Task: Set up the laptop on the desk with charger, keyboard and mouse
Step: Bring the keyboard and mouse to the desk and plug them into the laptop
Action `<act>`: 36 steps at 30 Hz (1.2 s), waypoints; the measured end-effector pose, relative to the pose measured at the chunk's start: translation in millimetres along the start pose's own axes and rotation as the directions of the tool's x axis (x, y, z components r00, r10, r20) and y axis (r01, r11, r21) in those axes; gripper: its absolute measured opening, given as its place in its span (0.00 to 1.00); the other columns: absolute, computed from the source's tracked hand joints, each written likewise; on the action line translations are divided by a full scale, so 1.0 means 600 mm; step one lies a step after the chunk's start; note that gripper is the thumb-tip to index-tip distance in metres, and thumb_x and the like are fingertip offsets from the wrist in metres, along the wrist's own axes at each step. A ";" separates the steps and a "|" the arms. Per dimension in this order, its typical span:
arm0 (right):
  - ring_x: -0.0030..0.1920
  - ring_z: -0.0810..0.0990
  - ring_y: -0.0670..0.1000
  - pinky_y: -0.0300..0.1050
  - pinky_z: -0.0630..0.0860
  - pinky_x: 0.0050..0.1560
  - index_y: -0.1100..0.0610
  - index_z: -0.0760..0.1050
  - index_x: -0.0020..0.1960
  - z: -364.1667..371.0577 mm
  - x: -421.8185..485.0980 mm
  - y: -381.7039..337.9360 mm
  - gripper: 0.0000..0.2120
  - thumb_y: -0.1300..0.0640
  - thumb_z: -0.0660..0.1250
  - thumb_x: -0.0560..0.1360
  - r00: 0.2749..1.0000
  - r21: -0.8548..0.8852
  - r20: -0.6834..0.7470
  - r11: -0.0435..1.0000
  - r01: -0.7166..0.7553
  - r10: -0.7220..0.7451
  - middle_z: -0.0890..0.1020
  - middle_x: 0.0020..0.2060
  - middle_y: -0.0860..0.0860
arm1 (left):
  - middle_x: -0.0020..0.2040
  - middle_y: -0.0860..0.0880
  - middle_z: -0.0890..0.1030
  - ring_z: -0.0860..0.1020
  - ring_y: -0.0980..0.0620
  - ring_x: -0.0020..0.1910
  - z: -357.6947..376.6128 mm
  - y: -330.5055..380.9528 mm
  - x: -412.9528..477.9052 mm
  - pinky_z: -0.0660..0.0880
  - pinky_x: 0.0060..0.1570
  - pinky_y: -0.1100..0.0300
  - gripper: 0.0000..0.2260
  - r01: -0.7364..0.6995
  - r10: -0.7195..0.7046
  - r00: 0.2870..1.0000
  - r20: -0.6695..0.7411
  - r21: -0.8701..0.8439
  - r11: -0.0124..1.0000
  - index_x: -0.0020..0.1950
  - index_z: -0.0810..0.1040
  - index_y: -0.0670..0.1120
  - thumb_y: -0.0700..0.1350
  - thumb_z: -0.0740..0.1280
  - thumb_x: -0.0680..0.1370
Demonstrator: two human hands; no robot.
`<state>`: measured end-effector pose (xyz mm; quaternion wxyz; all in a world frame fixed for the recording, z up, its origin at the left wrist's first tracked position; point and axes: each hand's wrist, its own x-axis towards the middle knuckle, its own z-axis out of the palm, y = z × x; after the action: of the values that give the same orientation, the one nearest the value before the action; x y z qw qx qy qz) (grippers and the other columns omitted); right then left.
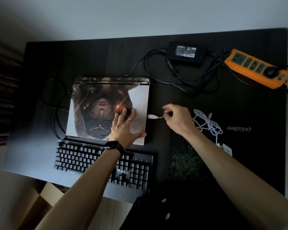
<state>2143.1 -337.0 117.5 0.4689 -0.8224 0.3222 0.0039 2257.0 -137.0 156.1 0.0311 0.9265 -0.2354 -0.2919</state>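
Laptop (96, 103) lay shut on the dark desk (90, 60), printed lid up. We logged the left hand (125, 128) flat on the lid's right half, fingers straight and spread, thumb out toward the near right corner; a ring on one finger, a dark watch (114, 147) on the wrist. Just right of those fingertips, off the laptop's right edge, sat a white USB plug (151, 116), its tip at the edge; we could not tell whether it was seated. The right hand (178, 118) pinched the braided white cable (206, 125) just behind that plug between thumb and forefinger, the other fingers loosely curled. Beyond the right hand's knuckles, farther right, the rest of the cable lay in a loose tangle on the desk. Keyboard (83, 156) lay under the left forearm, on the near side of the left hand, just beside the laptop's near edge. A dark mouse pad (186, 161) with a green mark lay below the right wrist. Well beyond both sets of fingertips, near the desk's far edge, we noted the charger brick (186, 52), its black leads looping toward the laptop's far right corner, and right of it an orange power strip (256, 68) with one plug in it. Another black cord (56, 100) looped left of the laptop, well away from the left fingers.
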 end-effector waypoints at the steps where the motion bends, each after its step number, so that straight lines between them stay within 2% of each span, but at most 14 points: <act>1: 0.49 0.83 0.52 0.49 0.78 0.55 0.55 0.81 0.59 0.004 -0.003 0.001 0.13 0.59 0.72 0.74 0.998 -0.066 0.025 0.996 0.058 -0.056 0.84 0.49 0.50 | 0.81 0.54 0.47 0.43 0.44 0.79 -0.001 0.001 0.000 0.50 0.77 0.47 0.49 0.000 0.000 1.000 0.001 0.000 1.000 0.79 0.51 0.62 0.68 0.73 0.65; 4: 0.53 0.81 0.54 0.53 0.78 0.54 0.53 0.81 0.58 0.026 -0.008 -0.002 0.14 0.53 0.73 0.74 0.987 -0.158 0.108 0.978 0.138 -0.122 0.81 0.52 0.51 | 0.81 0.54 0.47 0.43 0.45 0.79 -0.003 0.001 -0.001 0.50 0.77 0.46 0.49 0.001 -0.001 1.000 0.002 0.000 1.000 0.79 0.50 0.62 0.68 0.73 0.65; 9: 0.44 0.82 0.55 0.54 0.79 0.40 0.54 0.83 0.53 0.049 -0.010 0.009 0.08 0.52 0.72 0.76 0.977 -0.205 -0.004 0.956 0.208 -0.213 0.81 0.46 0.49 | 0.81 0.54 0.47 0.43 0.44 0.79 -0.001 0.002 -0.001 0.50 0.77 0.47 0.49 -0.002 0.002 1.000 -0.004 -0.003 1.000 0.79 0.50 0.62 0.68 0.73 0.65; 12: 0.41 0.82 0.54 0.53 0.79 0.37 0.56 0.84 0.52 0.057 -0.009 0.016 0.08 0.54 0.74 0.75 0.966 -0.180 -0.033 0.952 0.246 -0.256 0.81 0.44 0.49 | 0.81 0.54 0.47 0.43 0.44 0.79 0.000 0.000 0.000 0.51 0.77 0.46 0.49 -0.002 0.002 1.000 -0.008 -0.002 1.000 0.79 0.50 0.62 0.68 0.73 0.65; 18: 0.39 0.82 0.53 0.51 0.79 0.38 0.57 0.84 0.51 0.056 -0.003 0.018 0.08 0.56 0.75 0.74 0.961 -0.153 -0.048 0.953 0.262 -0.272 0.81 0.43 0.50 | 0.81 0.53 0.47 0.43 0.43 0.79 0.005 -0.002 0.002 0.53 0.76 0.42 0.49 0.001 -0.001 1.000 -0.014 -0.003 1.000 0.78 0.50 0.63 0.68 0.73 0.64; 20: 0.40 0.82 0.52 0.51 0.79 0.41 0.57 0.84 0.53 0.054 -0.004 0.014 0.09 0.56 0.75 0.74 0.964 -0.136 -0.026 0.956 0.260 -0.266 0.81 0.44 0.49 | 0.81 0.53 0.47 0.43 0.43 0.79 0.004 -0.001 0.002 0.53 0.76 0.43 0.49 0.004 -0.005 1.000 -0.010 -0.007 1.000 0.78 0.51 0.63 0.68 0.73 0.65; 24: 0.53 0.81 0.54 0.52 0.78 0.54 0.55 0.78 0.64 0.037 -0.008 0.004 0.19 0.57 0.74 0.74 0.972 -0.160 0.090 0.960 0.231 -0.219 0.78 0.57 0.51 | 0.81 0.53 0.48 0.43 0.43 0.79 0.001 0.002 0.002 0.52 0.76 0.44 0.49 0.004 -0.004 1.000 -0.007 -0.013 1.000 0.79 0.52 0.62 0.67 0.74 0.65; 26: 0.54 0.80 0.55 0.52 0.78 0.55 0.55 0.77 0.65 0.025 -0.010 0.012 0.21 0.57 0.75 0.73 0.984 -0.190 0.039 0.965 0.178 -0.174 0.76 0.59 0.53 | 0.81 0.53 0.48 0.43 0.43 0.79 0.001 0.001 0.002 0.52 0.76 0.44 0.49 0.004 -0.005 1.000 -0.010 -0.013 1.000 0.79 0.51 0.62 0.67 0.74 0.65; 28: 0.51 0.80 0.54 0.49 0.77 0.53 0.56 0.80 0.60 0.019 -0.010 0.021 0.17 0.56 0.76 0.72 0.985 -0.199 -0.024 0.966 0.166 -0.174 0.78 0.55 0.52 | 0.81 0.53 0.48 0.43 0.43 0.79 0.001 -0.001 0.002 0.52 0.76 0.44 0.49 0.005 -0.005 1.000 -0.008 -0.014 1.000 0.79 0.51 0.62 0.68 0.73 0.65; 31: 0.47 0.81 0.51 0.50 0.78 0.48 0.54 0.84 0.53 0.023 -0.008 0.020 0.08 0.53 0.73 0.75 0.976 -0.175 0.005 0.961 0.213 -0.216 0.80 0.49 0.48 | 0.81 0.54 0.47 0.43 0.44 0.79 0.001 -0.001 0.002 0.52 0.77 0.44 0.49 0.002 -0.003 1.000 -0.007 -0.009 1.000 0.79 0.51 0.62 0.68 0.73 0.65; 33: 0.44 0.82 0.51 0.52 0.79 0.44 0.53 0.84 0.51 0.031 -0.007 0.018 0.06 0.53 0.72 0.76 0.972 -0.167 0.003 0.958 0.232 -0.235 0.81 0.47 0.47 | 0.81 0.54 0.47 0.43 0.44 0.79 0.002 0.000 0.002 0.52 0.76 0.44 0.49 0.005 -0.005 1.000 -0.007 -0.008 1.000 0.79 0.51 0.62 0.68 0.73 0.65; 36: 0.44 0.82 0.51 0.50 0.79 0.45 0.55 0.84 0.51 0.040 -0.010 0.023 0.06 0.55 0.72 0.76 0.972 -0.151 -0.027 0.962 0.225 -0.232 0.81 0.46 0.49 | 0.80 0.54 0.47 0.43 0.44 0.79 0.005 -0.001 0.003 0.53 0.76 0.43 0.49 0.004 -0.004 1.000 -0.013 -0.007 1.000 0.79 0.51 0.62 0.68 0.73 0.64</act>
<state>2138.1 -320.2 95.3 0.3972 -0.8862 0.2341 -0.0447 2257.0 -137.4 152.6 0.0351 0.9288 -0.2325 -0.2865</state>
